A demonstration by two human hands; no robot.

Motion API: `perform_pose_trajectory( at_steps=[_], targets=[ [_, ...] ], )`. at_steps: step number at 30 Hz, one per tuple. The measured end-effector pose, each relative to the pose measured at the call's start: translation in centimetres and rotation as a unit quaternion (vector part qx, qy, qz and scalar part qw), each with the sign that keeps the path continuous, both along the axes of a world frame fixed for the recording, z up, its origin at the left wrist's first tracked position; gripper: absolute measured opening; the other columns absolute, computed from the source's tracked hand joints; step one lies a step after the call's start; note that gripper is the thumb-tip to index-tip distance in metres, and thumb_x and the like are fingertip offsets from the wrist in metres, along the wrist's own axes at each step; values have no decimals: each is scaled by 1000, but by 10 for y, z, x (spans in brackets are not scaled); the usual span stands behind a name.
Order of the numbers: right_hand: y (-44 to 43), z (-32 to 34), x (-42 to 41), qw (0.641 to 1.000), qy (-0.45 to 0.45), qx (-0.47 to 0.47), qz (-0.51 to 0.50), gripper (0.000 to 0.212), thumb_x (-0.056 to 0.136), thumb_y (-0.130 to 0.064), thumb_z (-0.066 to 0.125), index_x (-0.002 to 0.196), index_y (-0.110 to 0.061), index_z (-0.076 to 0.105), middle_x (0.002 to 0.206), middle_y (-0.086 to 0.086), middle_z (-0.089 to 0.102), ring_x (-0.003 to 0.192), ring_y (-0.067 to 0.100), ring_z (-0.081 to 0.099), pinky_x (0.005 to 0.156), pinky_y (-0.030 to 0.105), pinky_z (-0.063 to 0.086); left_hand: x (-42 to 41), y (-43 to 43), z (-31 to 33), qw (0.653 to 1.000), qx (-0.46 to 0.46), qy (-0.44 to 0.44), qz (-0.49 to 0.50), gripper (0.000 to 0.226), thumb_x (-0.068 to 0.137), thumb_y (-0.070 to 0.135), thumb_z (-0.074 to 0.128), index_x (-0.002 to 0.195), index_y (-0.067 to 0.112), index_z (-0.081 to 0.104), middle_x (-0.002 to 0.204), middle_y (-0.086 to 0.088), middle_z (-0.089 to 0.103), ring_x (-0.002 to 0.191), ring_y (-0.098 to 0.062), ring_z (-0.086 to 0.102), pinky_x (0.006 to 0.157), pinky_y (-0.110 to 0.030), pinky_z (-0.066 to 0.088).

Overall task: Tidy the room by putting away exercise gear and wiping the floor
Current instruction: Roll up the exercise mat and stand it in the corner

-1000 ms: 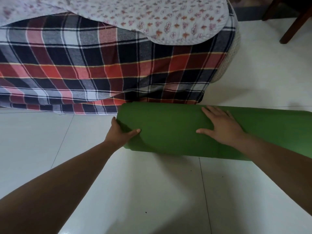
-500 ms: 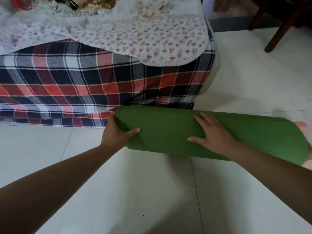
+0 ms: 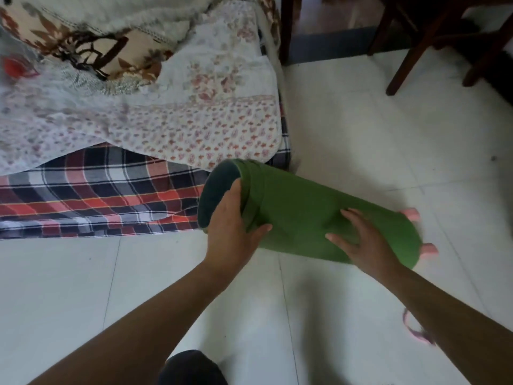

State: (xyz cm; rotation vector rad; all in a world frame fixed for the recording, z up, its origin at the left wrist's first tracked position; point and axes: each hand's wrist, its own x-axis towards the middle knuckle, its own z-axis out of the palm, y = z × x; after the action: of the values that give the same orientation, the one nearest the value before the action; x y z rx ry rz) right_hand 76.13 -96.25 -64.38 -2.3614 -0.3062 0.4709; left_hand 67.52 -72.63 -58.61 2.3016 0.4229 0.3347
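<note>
A rolled green exercise mat point(image 3: 299, 207) lies across the white tiled floor point(image 3: 388, 140) beside the bed. Its left end is raised and turned towards me, showing a dark hollow. My left hand point(image 3: 230, 226) grips that end, fingers over the rim and thumb on the green surface. My right hand point(image 3: 363, 243) lies flat on the roll near its right end, fingers spread. Two pink things point(image 3: 429, 248) peek out behind the right end, mostly hidden and blurred.
The bed stands at left with a plaid sheet point(image 3: 97, 198) hanging to the floor and a floral quilt point(image 3: 194, 120) on top. Dark wooden chair legs point(image 3: 402, 65) stand at upper right. A pink cord point(image 3: 416, 332) lies by my right forearm.
The mat's left end has lifted and swung towards me, so its dark end now shows. My left hand has shifted onto the rim. Both hands stayed on the roll.
</note>
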Motion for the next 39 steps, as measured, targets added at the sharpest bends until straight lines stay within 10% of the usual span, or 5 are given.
perform_pose_trajectory(
  at_steps=[13,20,29,39],
  targets=[
    [-177,245,18,981,69,14,-180,57,81,-34,69,132,-18,48,132,1,53,119,17,50,102,36,40,136,-157,183,964,167,165,-127,84,80,20,70,147,24,18,114,-10,60,103,-32,54,91,-45,44],
    [-210,375,62,993,43,-3,-108,61,81,-39,68,134,-25,44,134,-9,49,116,7,47,96,19,34,199,-214,310,885,320,52,-334,68,47,19,90,110,9,63,75,-6,67,66,-27,61,63,-33,50],
    [-149,535,163,983,-180,-23,-41,86,74,-45,71,144,-17,30,147,-9,29,133,-1,19,110,17,17,282,-151,463,798,353,-15,-488,61,44,32,91,97,14,67,81,-1,70,73,-21,66,76,-37,52],
    [-108,564,282,940,-309,-127,66,73,54,-49,83,114,-14,61,116,5,60,117,14,37,108,21,18,403,-130,513,802,317,6,-506,54,79,40,68,128,25,51,117,4,61,112,-15,50,105,-27,21]
  ],
)
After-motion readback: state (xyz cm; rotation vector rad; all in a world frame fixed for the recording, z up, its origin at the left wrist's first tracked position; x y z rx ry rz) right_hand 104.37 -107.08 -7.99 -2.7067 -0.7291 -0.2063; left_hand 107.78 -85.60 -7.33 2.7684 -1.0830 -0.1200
